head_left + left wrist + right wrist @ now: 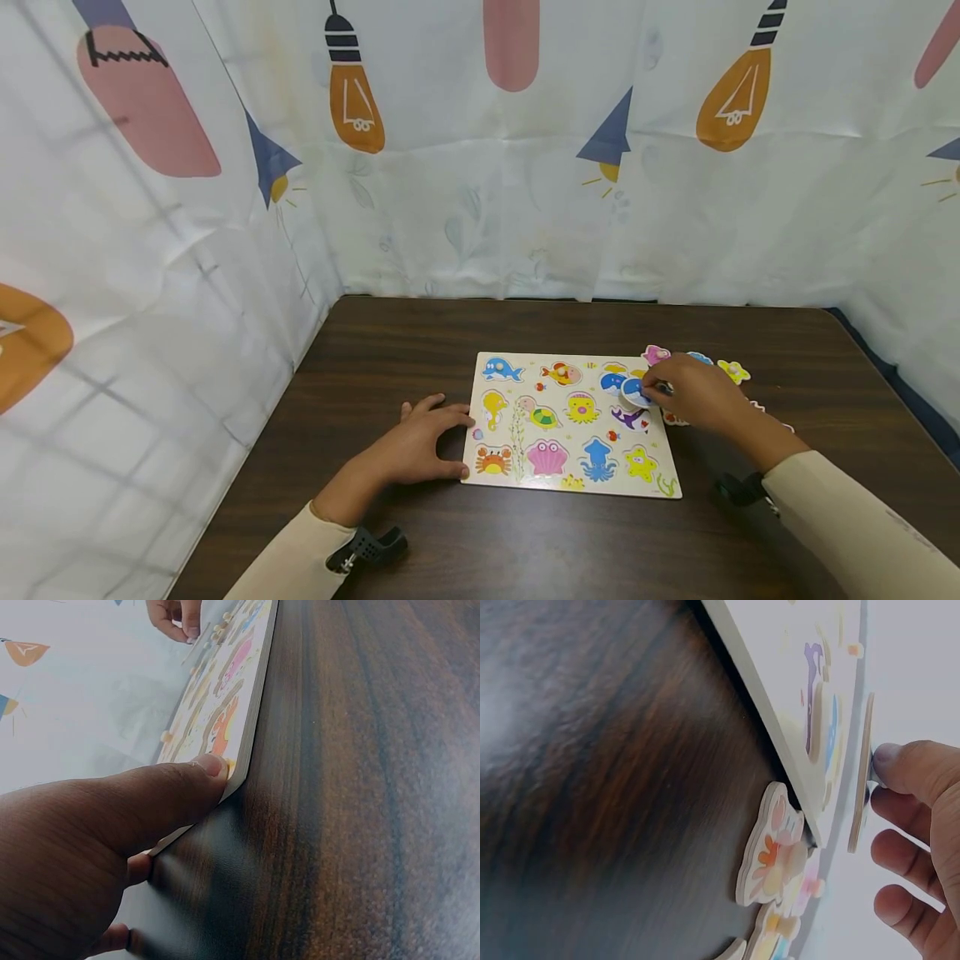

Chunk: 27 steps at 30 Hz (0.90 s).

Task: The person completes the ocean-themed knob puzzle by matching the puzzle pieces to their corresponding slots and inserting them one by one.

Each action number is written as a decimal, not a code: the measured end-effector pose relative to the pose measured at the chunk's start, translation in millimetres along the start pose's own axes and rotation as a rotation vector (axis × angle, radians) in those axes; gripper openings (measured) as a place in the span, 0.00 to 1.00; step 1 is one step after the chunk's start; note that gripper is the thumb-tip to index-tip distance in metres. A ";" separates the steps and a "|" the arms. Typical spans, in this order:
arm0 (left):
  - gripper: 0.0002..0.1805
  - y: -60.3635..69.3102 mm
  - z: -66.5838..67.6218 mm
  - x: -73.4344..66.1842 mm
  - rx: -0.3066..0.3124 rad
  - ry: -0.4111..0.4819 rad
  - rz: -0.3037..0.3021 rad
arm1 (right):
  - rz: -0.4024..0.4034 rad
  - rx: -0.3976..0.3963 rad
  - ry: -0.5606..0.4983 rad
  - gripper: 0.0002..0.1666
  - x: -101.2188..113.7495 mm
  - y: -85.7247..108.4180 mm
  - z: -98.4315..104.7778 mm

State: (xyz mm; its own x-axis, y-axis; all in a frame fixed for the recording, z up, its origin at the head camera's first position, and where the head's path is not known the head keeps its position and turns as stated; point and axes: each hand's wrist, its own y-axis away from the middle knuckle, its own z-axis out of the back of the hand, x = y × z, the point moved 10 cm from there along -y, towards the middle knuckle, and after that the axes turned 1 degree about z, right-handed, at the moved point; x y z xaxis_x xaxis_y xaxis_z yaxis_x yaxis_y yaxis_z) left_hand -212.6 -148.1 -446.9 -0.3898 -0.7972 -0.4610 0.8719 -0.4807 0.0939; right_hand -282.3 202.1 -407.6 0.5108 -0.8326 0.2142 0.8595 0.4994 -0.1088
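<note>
A pale wooden puzzle board [536,421] with printed sea animals lies on the table. My left hand [420,443] is spread at its left edge; in the left wrist view the thumb [187,780] rests on the board's corner. Over the board's upper right part, my right hand [701,400] pinches a blue-and-white puzzle piece [634,393] by its knob between thumb and finger. The right wrist view shows that piece [862,776] edge-on, raised apart from the board [772,712], the other fingers loosely bent. Its picture is partly covered by the fingers in the head view.
Several loose puzzle pieces lie beside the board's right edge, among them a yellow star-like one [734,372], a pink one [656,355] and an orange-patterned one [772,851]. The dark wooden table [420,333] meets a white printed curtain [465,225] at its back and left.
</note>
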 end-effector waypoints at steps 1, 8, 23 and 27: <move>0.35 0.1 -0.2 0.1 0.000 0.002 0.000 | -0.001 0.002 -0.002 0.07 -0.1 -1.3 -0.7; 0.36 0.4 -1.7 1.3 0.004 -0.001 0.004 | 0.006 0.015 -0.002 0.07 3.3 -8.9 -3.9; 0.36 0.8 -0.5 1.7 0.001 -0.007 0.014 | -0.028 0.024 -0.037 0.07 1.8 -22.1 -10.7; 0.36 0.4 -0.1 1.5 -0.001 -0.007 0.010 | -0.039 0.035 -0.042 0.07 1.4 -26.1 -13.4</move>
State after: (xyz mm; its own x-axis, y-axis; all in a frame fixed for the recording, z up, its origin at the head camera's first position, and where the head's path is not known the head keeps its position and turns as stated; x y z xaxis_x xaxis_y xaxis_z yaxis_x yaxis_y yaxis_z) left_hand -212.8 -149.5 -447.7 -0.3826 -0.8046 -0.4542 0.8761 -0.4721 0.0983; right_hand -303.8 184.7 -417.4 0.4748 -0.8414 0.2580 0.8775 0.4751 -0.0653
